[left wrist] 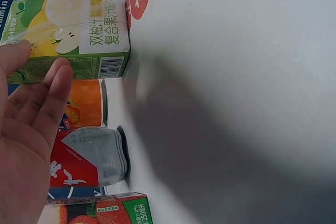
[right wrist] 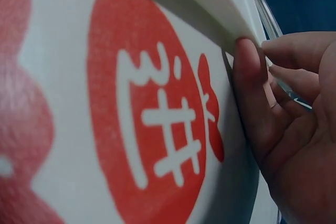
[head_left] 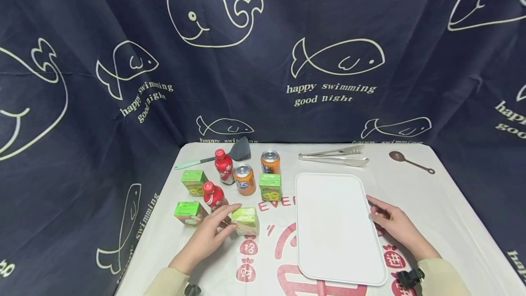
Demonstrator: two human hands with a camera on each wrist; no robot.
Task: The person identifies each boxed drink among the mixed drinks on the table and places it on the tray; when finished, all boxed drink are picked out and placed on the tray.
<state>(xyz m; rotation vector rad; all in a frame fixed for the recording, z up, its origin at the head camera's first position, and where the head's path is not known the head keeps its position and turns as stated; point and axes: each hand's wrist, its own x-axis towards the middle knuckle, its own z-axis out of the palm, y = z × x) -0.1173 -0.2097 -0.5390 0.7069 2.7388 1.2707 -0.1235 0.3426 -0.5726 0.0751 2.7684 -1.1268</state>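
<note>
My left hand (head_left: 209,234) is at a green-and-white pomelo juice carton (head_left: 245,222). In the left wrist view its thumb lies against the printed face of the carton (left wrist: 79,30), with other fingers along the barcode side. From the head view, the index finger reaches the carton's top back corner. My right hand (head_left: 395,225) pinches the right rim of a white rectangular tray (head_left: 339,227). In the right wrist view the thumb (right wrist: 249,72) and index finger meet at the tray's edge (right wrist: 226,9), which casts a shadow on the printed tablecloth.
Left of the tray stand red-capped bottles (head_left: 223,166), orange soda cans (head_left: 244,179) and green juice cartons (head_left: 270,187), (head_left: 194,182), (head_left: 191,214). Behind them lies a spatula (head_left: 240,150). Metal tongs (head_left: 334,155) lie beyond the tray, and a brown spoon (head_left: 411,162) at the back right.
</note>
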